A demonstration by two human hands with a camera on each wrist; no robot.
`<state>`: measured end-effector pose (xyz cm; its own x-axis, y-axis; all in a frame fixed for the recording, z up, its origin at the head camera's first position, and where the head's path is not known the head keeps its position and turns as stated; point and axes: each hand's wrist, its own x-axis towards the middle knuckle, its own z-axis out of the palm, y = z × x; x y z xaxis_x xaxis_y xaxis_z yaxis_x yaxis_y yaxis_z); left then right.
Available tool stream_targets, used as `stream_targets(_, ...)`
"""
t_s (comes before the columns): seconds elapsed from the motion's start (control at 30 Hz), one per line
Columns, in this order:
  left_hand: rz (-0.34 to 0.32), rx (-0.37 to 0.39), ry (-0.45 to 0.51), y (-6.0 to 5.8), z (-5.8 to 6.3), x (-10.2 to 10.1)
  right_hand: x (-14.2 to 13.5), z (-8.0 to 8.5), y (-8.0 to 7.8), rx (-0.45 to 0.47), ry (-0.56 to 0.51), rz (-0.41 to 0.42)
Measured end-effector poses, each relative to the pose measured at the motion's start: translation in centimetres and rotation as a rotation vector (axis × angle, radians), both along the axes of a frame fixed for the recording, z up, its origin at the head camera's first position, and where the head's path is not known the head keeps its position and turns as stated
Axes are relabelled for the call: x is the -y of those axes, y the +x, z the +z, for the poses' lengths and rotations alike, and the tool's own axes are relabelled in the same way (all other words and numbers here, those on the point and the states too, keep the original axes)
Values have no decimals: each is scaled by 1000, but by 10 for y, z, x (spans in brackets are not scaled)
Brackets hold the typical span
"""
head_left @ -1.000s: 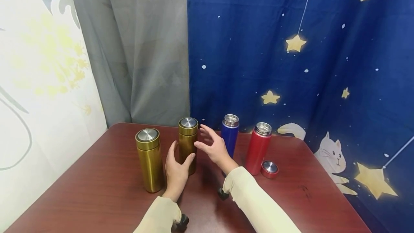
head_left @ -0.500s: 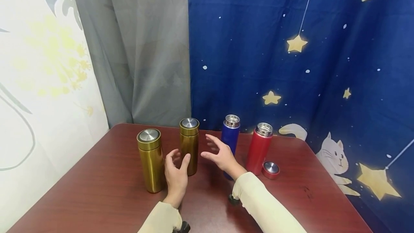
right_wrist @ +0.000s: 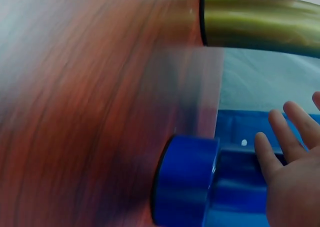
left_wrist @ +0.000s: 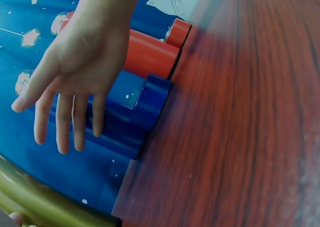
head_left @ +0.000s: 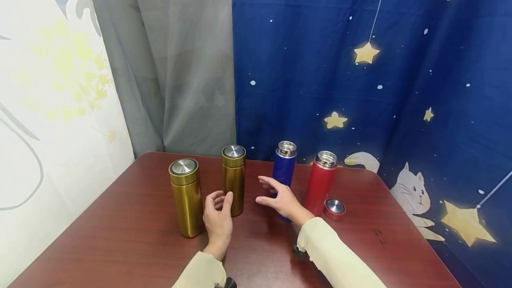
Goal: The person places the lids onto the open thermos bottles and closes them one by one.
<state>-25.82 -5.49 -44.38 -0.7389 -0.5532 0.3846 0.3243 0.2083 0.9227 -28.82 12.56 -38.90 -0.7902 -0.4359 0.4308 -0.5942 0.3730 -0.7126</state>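
Two gold vacuum flasks with steel-topped lids stand upright: a nearer gold flask (head_left: 186, 203) and a farther one (head_left: 235, 183). My left hand (head_left: 218, 221) hovers between them, fingers loosely bent and holding nothing, close before the farther flask. My right hand (head_left: 282, 201) is spread in front of a lidless blue flask (head_left: 284, 170), with nothing in its grasp. The left wrist view shows its fingers apart across the blue body. A blue lid (left_wrist: 152, 102) stands at that flask's foot, hidden behind the right hand in the head view.
A lidless red flask (head_left: 320, 186) stands to the right, with its red lid (head_left: 334, 208) on the table beside it. The dark red wooden table (head_left: 120, 230) ends at grey (head_left: 196, 57) and star-patterned blue curtains (head_left: 288, 57).
Both hands have drawn away from the farther gold flask. My right hand has moved right and toward me, in front of the blue flask; my left has dropped slightly. The flasks stay put.
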Motion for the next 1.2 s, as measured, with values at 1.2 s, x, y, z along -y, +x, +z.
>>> stream_targets(1.2, -572, 89, -37, -8, 7, -28, -52, -47, -20, 111, 221, -26)
